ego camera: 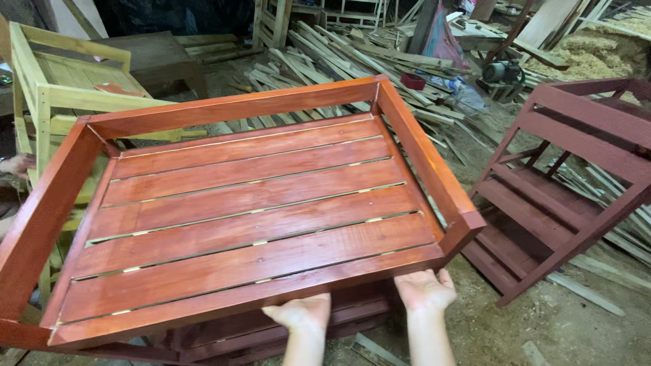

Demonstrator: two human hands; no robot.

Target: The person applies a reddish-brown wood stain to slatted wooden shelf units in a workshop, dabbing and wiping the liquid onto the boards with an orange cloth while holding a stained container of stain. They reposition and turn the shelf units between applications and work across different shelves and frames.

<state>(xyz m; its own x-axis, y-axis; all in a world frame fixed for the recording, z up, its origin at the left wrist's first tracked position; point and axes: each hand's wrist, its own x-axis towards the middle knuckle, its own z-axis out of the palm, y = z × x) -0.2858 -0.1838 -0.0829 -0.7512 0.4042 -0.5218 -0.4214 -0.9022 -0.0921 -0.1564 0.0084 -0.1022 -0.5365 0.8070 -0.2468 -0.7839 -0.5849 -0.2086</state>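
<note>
A red-brown stained wooden rack (244,210) with a slatted shelf and raised side rails fills the middle of the head view. My left hand (300,313) and my right hand (426,289) are pressed against the underside of its near front edge, fingers spread upward. The shelf tilts slightly, its far rail higher. Lower shelves of the same piece show beneath it, partly hidden.
An unpainted pale wooden rack (61,95) stands at the back left. A second red-brown rack (576,183) stands to the right. Heaps of wood offcuts (352,57) and sawdust cover the ground behind. Another person's hand (17,165) shows at the left edge.
</note>
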